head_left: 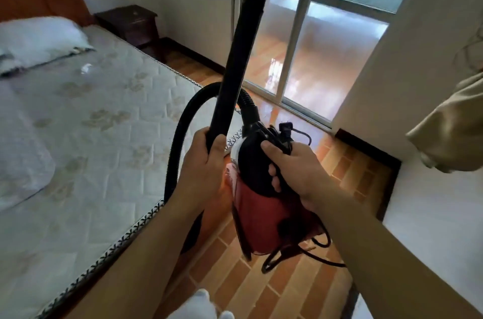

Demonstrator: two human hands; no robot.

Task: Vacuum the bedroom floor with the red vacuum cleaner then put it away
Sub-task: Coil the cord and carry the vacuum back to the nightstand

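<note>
Weight, we judge, sits in the red vacuum (264, 214), hanging above the floor (261, 290) right of the bed (91, 109): our right grip (295, 169) clasps its handle (254, 161), left grip (203, 164) the stiff tube (235, 57); cord (300, 253) dangling.

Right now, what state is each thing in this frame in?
red vacuum cleaner: held up by its handle.
black wand: tilted upward, open end up.
hose: looped from body to wand.
plug: unplugged, above the right hand.
left hand: grips the wand's lower end.
right hand: grips the vacuum's handle.
mattress: bare, pillow on it.
</note>
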